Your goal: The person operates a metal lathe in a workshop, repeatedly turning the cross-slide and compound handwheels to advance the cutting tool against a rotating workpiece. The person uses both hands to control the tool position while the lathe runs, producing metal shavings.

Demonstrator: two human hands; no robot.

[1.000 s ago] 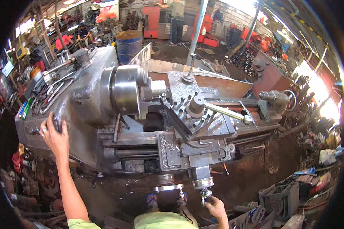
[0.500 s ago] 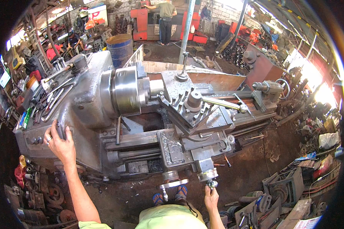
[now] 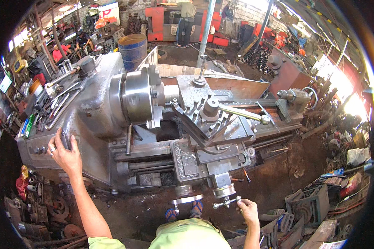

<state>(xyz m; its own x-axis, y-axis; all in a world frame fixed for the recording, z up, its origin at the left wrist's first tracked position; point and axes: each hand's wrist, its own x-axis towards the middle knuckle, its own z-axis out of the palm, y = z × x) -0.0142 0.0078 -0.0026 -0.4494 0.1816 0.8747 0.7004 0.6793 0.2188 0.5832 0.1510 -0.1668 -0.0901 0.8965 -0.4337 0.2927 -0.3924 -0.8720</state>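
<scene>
A large metal lathe fills the middle, its shiny chuck [image 3: 138, 96] clamping a pale, ridged cylindrical workpiece [image 3: 170, 93]. My left hand [image 3: 66, 157] rests at the front of the headstock [image 3: 96, 124], thumb and fingers around a small dark lever [image 3: 65, 140]. At the cross-slide, my right hand [image 3: 249, 211] pinches the right-hand ball end of a crank handle [image 3: 226, 202]. Left of that crank is a larger handwheel [image 3: 188, 199], untouched. Above the carriage stands the tool post [image 3: 210, 108] with a long ball-ended lever [image 3: 243, 113].
Wrenches [image 3: 62, 108] lie on top of the headstock. Behind the lathe are a blue drum [image 3: 133, 50], a post [image 3: 206, 29] and a standing person [image 3: 187, 18]. The tailstock [image 3: 294, 97] is at the right. Scrap metal parts [image 3: 307, 205] crowd the lower right floor.
The crank handle has turned, and my right hand has shifted right and slightly up with its ball end. The chuck jaws sit at a different angle. My left hand stays on the lever.
</scene>
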